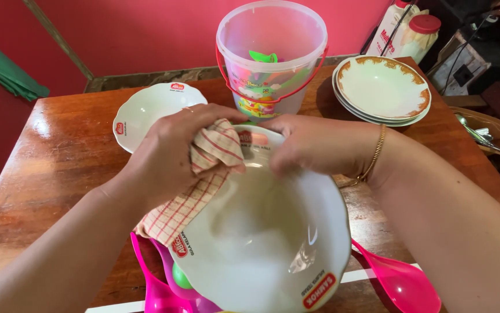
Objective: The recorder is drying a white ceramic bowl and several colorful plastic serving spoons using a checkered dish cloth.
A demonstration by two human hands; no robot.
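Checked cloth (203,179) against glossy bowl (261,237)

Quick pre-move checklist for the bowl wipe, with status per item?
1. Left hand has the checked cloth pressed on the bowl's rim: ok.
2. Right hand grips the far rim of the white bowl: ok.
3. Bowl is tilted toward the camera, inside in view: ok.
4. Bowl inside dry: cannot tell, glare on the glaze.
5. Set-down spots: a second white bowl and the stacked gold-rimmed plates sit apart on the wooden table: ok.
6. Space under the bowl: pink ladles lie there: not ok.
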